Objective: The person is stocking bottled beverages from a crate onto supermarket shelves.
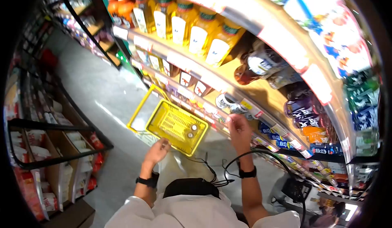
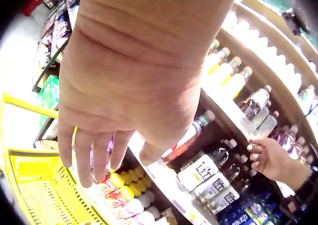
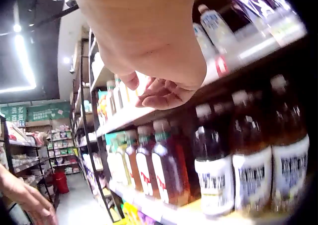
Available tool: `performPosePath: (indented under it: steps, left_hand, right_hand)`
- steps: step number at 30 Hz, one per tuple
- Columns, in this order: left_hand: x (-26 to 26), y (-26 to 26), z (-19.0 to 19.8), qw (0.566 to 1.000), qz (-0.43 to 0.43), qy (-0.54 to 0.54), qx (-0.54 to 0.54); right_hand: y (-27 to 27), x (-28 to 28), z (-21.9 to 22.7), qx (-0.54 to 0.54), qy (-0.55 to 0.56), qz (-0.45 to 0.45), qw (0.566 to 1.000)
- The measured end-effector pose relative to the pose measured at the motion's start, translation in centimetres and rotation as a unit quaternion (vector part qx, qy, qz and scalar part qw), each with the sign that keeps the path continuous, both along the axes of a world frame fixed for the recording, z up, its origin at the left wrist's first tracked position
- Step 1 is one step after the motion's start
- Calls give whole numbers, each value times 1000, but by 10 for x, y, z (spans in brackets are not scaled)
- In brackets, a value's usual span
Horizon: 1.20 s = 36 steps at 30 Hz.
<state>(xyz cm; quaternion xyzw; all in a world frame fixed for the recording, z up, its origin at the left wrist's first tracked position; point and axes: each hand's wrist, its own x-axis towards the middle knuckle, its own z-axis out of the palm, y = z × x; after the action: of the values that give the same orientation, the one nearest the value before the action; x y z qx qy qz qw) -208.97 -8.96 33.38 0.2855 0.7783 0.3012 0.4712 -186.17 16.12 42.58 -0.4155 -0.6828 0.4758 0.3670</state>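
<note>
My left hand [image 1: 157,152] hangs near the front edge of a yellow shopping basket [image 1: 153,124], fingers loosely extended and holding nothing. Two small round pale things [image 1: 191,131] show inside the basket, whose yellow handle [image 1: 139,107] leans out to the left. Raised before the drink shelves, my right hand [image 1: 240,130] has its fingers loosely bent with nothing between them. Dark drink bottles with white labels [image 3: 248,185] stand on the shelf below that hand in the right wrist view. Beside them are bottles with green caps [image 3: 166,165].
Yellow juice bottles [image 1: 198,36] line an upper shelf [image 1: 171,52]. On the left, a low rack [image 1: 53,146] of packaged goods borders the grey aisle floor [image 1: 87,75]. A black cable [image 1: 261,151] loops beside my right arm. A red bin [image 3: 60,182] stands down the aisle.
</note>
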Motion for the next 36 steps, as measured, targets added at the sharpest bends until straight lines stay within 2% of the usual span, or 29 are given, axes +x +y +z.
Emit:
performPosePath:
  steps: [1, 2, 3, 4, 6, 7, 8, 9, 10, 13, 16, 17, 19, 22, 27, 28, 29, 31, 34, 36]
  left_hand:
    - [5, 0, 11, 999, 19, 6, 25]
    - [10, -2, 18, 998, 38, 9, 49]
    - [12, -4, 17, 998, 35, 7, 57]
    - [13, -4, 17, 997, 33, 24, 65]
    - [14, -5, 19, 994, -15, 55, 93]
    - [15, -7, 22, 993, -14, 70, 99]
    - [14, -4, 26, 991, -50, 86, 86]
    - [14, -4, 31, 989, -87, 100, 70]
    - [16, -5, 35, 987, -88, 113, 75]
    - [18, 1, 52, 991, -82, 91, 60]
    - [26, 5, 64, 992, -79, 80, 52]
    - [29, 6, 64, 992, -81, 77, 50]
    - [33, 13, 63, 989, -94, 93, 73]
    - [40, 17, 57, 984, -121, 104, 82]
    - [52, 37, 67, 976, -148, 117, 108]
    - [55, 40, 71, 972, -158, 129, 121]
    - [58, 43, 80, 974, -159, 110, 117]
    - [61, 43, 75, 974, -166, 102, 116]
    - [59, 46, 72, 977, -163, 75, 119]
    - [57, 46, 60, 980, -155, 50, 119]
  right_hand:
    - [9, -4, 24, 77, 29, 14, 997]
    - [13, -15, 74, 81, -40, -9, 996]
    - [22, -19, 85, 122, 27, 4, 992]
    - [28, -34, 115, 269, 66, -46, 960]
    - [41, -53, 153, 293, 88, -80, 949]
    - [47, -58, 163, 313, 25, -102, 944]
    - [55, -63, 173, 332, -37, -125, 934]
    - [63, -69, 173, 339, -66, -121, 931]
    - [66, -70, 172, 303, -178, -108, 930]
    - [64, -67, 176, 368, -179, -73, 909]
    - [55, -56, 180, 350, -191, -58, 915]
    - [56, -53, 177, 350, -190, -61, 915]
    - [58, -48, 172, 435, -152, -107, 881]
    - [54, -34, 161, 484, -134, -98, 859]
    - [48, -24, 146, 536, -73, -112, 833]
    - [44, -22, 142, 516, -89, -103, 846]
    - [44, -20, 139, 527, -99, -95, 839]
    - [44, -15, 130, 534, -114, -83, 834]
    - [46, -14, 131, 554, -74, -49, 828]
    - [40, -12, 138, 655, -69, 55, 750]
